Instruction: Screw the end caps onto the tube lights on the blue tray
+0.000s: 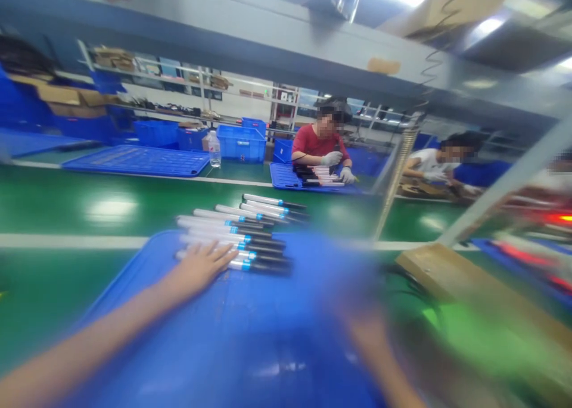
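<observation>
White-and-black cylindrical rods point(259, 239) with blue bands lie side by side across the far edge of a blue plastic lid or board point(250, 330), several of them reaching onto the green table. My left hand point(203, 268) lies flat over the white ends of the nearest rods, its fingers stretched out and touching them. On the right, above the blue board, my right hand point(357, 301) is smeared by motion. Its fingers are too blurred to read, and whether it holds anything cannot be made out.
A cardboard box point(447, 277) and a blurred green item point(482, 336) stand at the right. Across the green table point(111, 199), a person in red point(315, 143) handles similar rods. A water bottle point(215, 152) stands near blue crates point(241, 143). A grey beam point(201, 24) spans overhead.
</observation>
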`<action>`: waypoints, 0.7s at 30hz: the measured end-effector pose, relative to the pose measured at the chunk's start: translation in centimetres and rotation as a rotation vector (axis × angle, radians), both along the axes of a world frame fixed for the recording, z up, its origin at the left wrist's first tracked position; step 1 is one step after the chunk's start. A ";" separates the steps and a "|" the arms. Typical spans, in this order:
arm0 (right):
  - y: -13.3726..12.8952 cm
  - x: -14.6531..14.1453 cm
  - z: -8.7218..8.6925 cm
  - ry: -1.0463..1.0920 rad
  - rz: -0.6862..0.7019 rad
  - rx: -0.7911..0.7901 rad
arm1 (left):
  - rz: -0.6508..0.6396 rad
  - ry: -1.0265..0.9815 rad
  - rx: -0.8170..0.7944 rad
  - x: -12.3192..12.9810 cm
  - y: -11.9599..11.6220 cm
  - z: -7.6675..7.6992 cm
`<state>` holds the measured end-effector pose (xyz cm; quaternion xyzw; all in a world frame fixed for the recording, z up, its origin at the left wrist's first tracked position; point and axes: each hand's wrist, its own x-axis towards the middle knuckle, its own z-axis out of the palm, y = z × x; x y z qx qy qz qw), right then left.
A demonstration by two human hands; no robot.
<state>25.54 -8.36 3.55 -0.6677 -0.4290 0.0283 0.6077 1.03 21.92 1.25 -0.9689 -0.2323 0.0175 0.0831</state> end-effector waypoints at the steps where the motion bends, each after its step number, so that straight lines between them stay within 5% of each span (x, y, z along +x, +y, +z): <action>1: -0.1 -0.1 0.0 0.003 0.000 0.000 | 0.008 -0.005 -0.004 0.4 0.4 0.1; 21: -0.5 -0.1 -0.3 -0.001 0.048 0.014 | 0.167 -0.093 -0.212 13.0 7.2 1.3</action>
